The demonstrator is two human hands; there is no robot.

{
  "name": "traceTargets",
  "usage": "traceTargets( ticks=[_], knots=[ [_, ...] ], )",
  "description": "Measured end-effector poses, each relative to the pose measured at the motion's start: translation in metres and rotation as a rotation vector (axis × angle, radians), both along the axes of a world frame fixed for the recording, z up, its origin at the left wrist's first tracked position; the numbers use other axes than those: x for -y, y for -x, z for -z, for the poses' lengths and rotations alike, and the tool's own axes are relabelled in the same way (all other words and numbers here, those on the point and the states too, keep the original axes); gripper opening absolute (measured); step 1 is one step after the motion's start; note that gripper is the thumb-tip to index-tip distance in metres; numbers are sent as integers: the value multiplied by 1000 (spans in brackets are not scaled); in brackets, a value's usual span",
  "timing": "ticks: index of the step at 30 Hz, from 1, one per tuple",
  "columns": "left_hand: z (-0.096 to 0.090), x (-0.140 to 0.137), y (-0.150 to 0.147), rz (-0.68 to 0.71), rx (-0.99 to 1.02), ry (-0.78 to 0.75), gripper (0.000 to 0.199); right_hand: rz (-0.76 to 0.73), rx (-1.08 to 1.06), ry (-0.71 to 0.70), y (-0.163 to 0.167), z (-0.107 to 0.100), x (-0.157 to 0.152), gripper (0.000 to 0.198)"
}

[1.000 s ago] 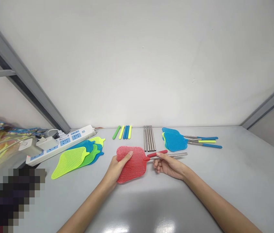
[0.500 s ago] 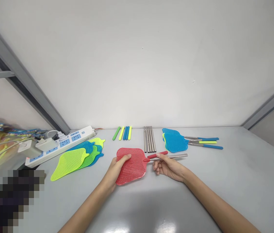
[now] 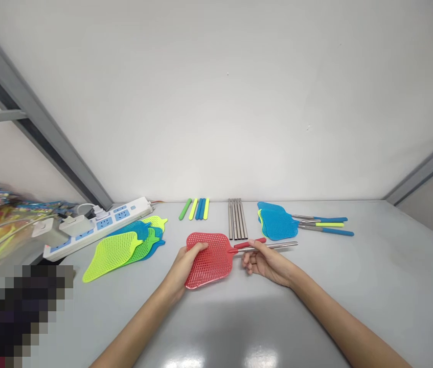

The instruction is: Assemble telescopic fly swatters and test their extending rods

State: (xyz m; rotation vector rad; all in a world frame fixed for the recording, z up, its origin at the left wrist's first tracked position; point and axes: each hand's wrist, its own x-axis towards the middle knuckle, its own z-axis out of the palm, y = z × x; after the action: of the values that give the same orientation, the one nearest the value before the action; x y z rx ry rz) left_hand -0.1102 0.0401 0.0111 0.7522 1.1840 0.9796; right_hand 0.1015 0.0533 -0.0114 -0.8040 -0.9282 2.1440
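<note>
The work in hand appears to be joining a red flyswatter head (image 3: 210,260) to a steel rod (image 3: 287,245), both held above the table (image 3: 316,322) near its middle. The left hand (image 3: 180,271) is closed on the head's edge, thumb on top; the right hand (image 3: 267,263) pinches the rod between thumb and forefinger, its other fingers loosely curled. The rod meets the neck; how deeply it sits, I cannot tell. The next move seems to call for a firm push with both parts in line.

From the red head, a red grip (image 3: 242,245) lies toward two o'clock, spare rods (image 3: 238,220) at one, coloured grips (image 3: 194,209) near twelve, loose heads (image 3: 112,253) between nine and ten, and assembled flyswatters (image 3: 281,225) at two.

The grey table meets a pale wall (image 3: 220,128); a power strip (image 3: 124,210) sits toward ten.
</note>
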Motion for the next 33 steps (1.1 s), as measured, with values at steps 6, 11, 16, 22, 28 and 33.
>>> traceTargets(
  ticks=[6, 11, 16, 22, 28, 33],
  knots=[
    [-1, 0, 1, 47, 17, -17, 32, -5, -6, 20, 0, 1, 0, 43],
    [-3, 0, 2, 112, 55, -20, 39, 4, -25, 29, -2, 5, -2, 43],
    [-1, 0, 4, 148, 81, -30, 39, -4, -26, 32, -3, 9, -2, 43],
    [-3, -3, 6, 199, 65, -37, 39, 5, -31, 30, -3, 8, -3, 41],
    [-5, -1, 7, 234, 35, -86, 37, 20, -40, 17, -2, 7, -2, 35],
    [-6, 0, 7, 268, 4, -121, 39, 15, -47, 9, -2, 7, -2, 36]
  ],
)
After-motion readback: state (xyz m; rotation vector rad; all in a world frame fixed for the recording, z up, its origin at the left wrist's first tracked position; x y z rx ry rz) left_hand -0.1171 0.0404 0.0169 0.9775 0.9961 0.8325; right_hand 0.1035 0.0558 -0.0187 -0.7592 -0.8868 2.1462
